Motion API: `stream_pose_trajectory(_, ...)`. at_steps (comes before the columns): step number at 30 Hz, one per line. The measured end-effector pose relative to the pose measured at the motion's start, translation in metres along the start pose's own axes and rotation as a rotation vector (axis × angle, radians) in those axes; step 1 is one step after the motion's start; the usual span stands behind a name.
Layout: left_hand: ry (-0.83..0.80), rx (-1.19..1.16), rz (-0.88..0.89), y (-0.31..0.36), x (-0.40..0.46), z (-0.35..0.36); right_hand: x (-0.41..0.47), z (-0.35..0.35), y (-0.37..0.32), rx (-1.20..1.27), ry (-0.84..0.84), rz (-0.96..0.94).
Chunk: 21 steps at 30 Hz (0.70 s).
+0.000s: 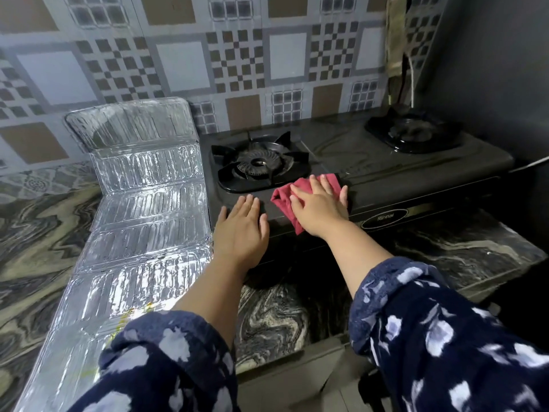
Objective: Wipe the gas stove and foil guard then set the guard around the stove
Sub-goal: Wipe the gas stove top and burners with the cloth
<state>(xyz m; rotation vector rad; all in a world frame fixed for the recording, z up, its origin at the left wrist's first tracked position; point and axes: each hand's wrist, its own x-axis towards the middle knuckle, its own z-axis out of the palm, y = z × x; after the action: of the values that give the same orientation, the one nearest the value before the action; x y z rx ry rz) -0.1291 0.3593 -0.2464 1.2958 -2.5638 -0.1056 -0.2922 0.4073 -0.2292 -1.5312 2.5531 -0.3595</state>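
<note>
A black two-burner gas stove [386,173] stands on the marbled counter against the tiled wall. My right hand [320,209] lies flat with straight fingers on a red cloth [285,200], pressing it onto the stove's front edge just right of the left burner [258,165]. My left hand [240,227] rests flat and open on the stove's front left corner. The silver foil guard [142,209] lies unfolded on the counter left of the stove, its far panel bent up against the wall.
The right burner [413,132] sits at the stove's far right, near a dark side wall [490,69]. A cable hangs down the wall behind it. The marbled counter [38,221] stretches left of the guard and in front of the stove.
</note>
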Motion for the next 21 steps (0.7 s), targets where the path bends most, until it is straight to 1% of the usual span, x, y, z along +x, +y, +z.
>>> stream_pose_trajectory(2,-0.002,0.003,0.002,0.000,0.000,-0.002,-0.001,0.001,-0.010,-0.011,-0.033,-0.017)
stream_pose_trajectory(4,-0.001,0.007,-0.002,0.002,0.001,-0.004,-0.007,0.003,-0.017,0.001,-0.047,-0.112)
stream_pose_trajectory(6,0.013,0.007,0.005,0.007,0.003,-0.003,-0.012,0.003,-0.013,0.037,-0.037,-0.190)
stream_pose_trajectory(8,0.035,0.006,0.048,0.013,0.009,-0.001,-0.010,-0.001,-0.001,0.063,-0.020,-0.200)
stream_pose_trajectory(13,0.034,-0.035,0.160,0.040,0.032,0.005,0.006,-0.018,0.045,0.006,-0.027,-0.054)
stream_pose_trajectory(16,-0.008,-0.059,0.215,0.057,0.048,0.009,0.018,-0.027,0.070,-0.044,-0.033,0.031)
stream_pose_trajectory(19,-0.060,-0.061,0.236,0.064,0.061,0.015,0.035,-0.033,0.080,-0.073,-0.060,0.149)
stream_pose_trajectory(21,-0.037,-0.042,0.241,0.063,0.063,0.019,0.042,-0.035,0.075,-0.077,-0.094,0.221)
